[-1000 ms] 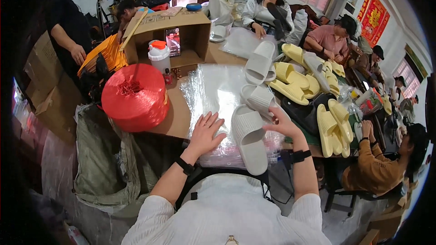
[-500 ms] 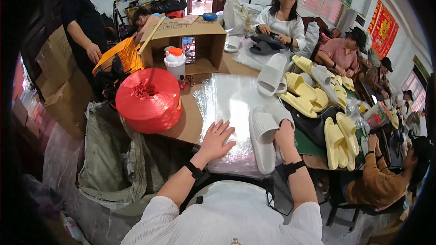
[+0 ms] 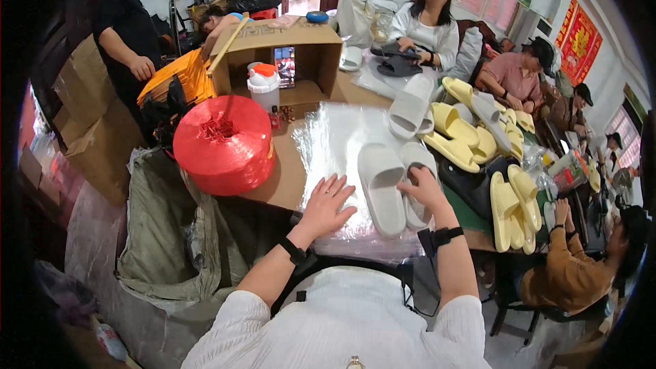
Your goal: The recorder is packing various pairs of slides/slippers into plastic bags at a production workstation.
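Note:
My left hand (image 3: 329,206) lies flat, fingers spread, on a stack of clear plastic bags (image 3: 335,137). On the right part of that stack rests a pair of light grey slippers, side by side with toes pointing away from me. The left slipper (image 3: 387,213) lies free of both hands. My right hand (image 3: 428,193) is bent over the right slipper (image 3: 417,157), its thumb and fingers at the strap's opening; part of the sole is hidden beneath it. Another light grey slipper pair (image 3: 408,111) lies just beyond.
Yellow slippers (image 3: 454,130) are heaped at right, beside black ones (image 3: 465,188). A red twine roll (image 3: 222,140), a white bottle (image 3: 263,89) and a cardboard box (image 3: 280,35) stand at left. A green sack (image 3: 164,232) hangs below the table edge. Co-workers sit along the right.
The grey slipper pair has shifted left and away from me on the bags, with my right hand following. The two slippers now lie more evenly side by side. My left hand has barely moved.

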Motion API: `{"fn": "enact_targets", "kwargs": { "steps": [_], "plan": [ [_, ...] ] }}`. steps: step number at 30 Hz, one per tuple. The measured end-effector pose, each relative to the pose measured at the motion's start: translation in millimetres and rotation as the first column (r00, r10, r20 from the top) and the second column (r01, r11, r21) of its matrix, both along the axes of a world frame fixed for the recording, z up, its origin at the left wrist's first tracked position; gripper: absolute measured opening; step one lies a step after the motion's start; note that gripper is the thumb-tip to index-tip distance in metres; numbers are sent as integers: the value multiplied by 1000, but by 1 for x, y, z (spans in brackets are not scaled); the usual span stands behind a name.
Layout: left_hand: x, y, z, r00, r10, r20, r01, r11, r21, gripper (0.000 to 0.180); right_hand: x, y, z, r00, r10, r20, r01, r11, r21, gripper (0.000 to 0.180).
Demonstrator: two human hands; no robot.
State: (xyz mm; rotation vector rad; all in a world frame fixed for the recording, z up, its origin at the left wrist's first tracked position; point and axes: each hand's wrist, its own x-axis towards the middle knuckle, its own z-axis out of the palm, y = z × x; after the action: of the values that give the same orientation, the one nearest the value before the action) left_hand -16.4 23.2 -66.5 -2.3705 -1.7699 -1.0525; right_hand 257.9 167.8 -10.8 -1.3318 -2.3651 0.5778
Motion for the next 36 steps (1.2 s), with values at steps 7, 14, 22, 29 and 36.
{"fn": "enact_targets", "kwargs": {
  "steps": [7,14,22,29,36],
  "plan": [
    [-3,4,-6,1000,-5,-4,5,1000,20,52,-38,-16,-23,978,-201,-48,205,923,326,38],
    [0,4,-2,1000,-27,-8,27,999,-22,53,-19,1,-29,935,-317,-157,353,876,330,33],
    [9,-8,40,967,-79,-243,32,981,-190,87,65,-83,-3,619,-438,-652,488,865,-117,35],
    [36,2,11,975,-185,-120,162,970,-181,67,114,-155,-15,448,-424,-787,413,879,-239,33],
    [50,-17,2,994,-103,-37,103,995,-6,36,125,-178,-28,386,-448,-806,436,859,-269,29]
  ]
}}
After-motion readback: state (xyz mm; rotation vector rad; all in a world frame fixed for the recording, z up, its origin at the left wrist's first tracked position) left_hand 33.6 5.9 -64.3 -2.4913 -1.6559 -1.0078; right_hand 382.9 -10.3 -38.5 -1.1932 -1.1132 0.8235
